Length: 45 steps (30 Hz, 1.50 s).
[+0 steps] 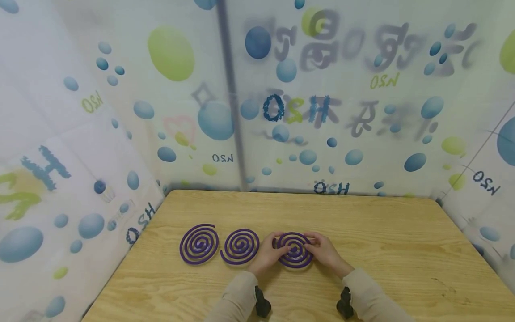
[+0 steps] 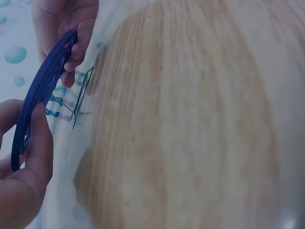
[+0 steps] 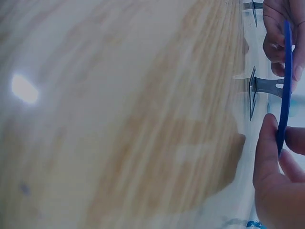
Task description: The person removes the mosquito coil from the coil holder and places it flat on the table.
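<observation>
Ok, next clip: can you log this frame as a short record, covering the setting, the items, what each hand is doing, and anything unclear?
setting: light wooden table walled in by a white bubble-print curtain
items: three flat purple spiral coils in a row
loose coils: left coil and middle coil lie on the table, untouched
held coil: the right-hand purple spiral coil, gripped on both sides
left hand: pinches the coil's left edge
right hand: pinches the coil's right edge
unclear: whether the held coil rests on the table or is slightly lifted
</observation>
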Each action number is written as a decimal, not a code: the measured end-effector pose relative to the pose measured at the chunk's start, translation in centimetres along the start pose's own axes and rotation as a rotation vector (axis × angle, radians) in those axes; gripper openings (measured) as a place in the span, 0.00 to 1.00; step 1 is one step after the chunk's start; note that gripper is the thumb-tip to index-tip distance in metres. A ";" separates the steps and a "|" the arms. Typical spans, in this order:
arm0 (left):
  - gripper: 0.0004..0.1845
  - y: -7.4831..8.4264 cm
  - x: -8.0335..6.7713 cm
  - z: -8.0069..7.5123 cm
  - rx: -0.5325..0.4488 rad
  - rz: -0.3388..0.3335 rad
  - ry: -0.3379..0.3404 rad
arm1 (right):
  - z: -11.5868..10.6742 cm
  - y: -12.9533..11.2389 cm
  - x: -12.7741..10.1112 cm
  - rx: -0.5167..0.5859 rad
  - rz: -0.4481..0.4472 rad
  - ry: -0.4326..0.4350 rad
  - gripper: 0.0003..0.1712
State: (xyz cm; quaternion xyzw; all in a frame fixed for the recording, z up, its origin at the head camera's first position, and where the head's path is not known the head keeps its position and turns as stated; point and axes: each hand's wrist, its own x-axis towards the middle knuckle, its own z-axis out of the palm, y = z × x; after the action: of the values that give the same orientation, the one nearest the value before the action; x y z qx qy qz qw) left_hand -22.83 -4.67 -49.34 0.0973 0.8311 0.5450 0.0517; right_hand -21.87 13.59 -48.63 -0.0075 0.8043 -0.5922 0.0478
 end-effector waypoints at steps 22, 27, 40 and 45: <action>0.25 1.9 -0.1 -1.6 -0.087 0.011 -0.005 | -0.6 -1.1 -0.1 0.063 -0.003 0.012 0.16; 0.26 4.7 -1.0 -2.7 -0.136 0.022 -0.017 | -1.0 -1.7 0.1 0.075 -0.013 0.013 0.16; 0.28 5.5 -0.9 -3.7 -0.269 -0.017 0.013 | -1.5 -3.2 1.0 0.109 0.006 0.045 0.18; 0.28 4.2 0.0 -3.7 -0.361 -0.030 -0.002 | -1.9 -3.0 1.8 0.147 0.018 0.063 0.18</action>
State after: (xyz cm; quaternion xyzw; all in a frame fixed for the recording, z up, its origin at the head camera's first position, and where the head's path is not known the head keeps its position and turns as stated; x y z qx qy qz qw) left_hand -23.12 -6.38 -43.95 0.0743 0.7210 0.6846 0.0774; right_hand -23.92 14.41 -45.31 0.0220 0.7599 -0.6491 0.0283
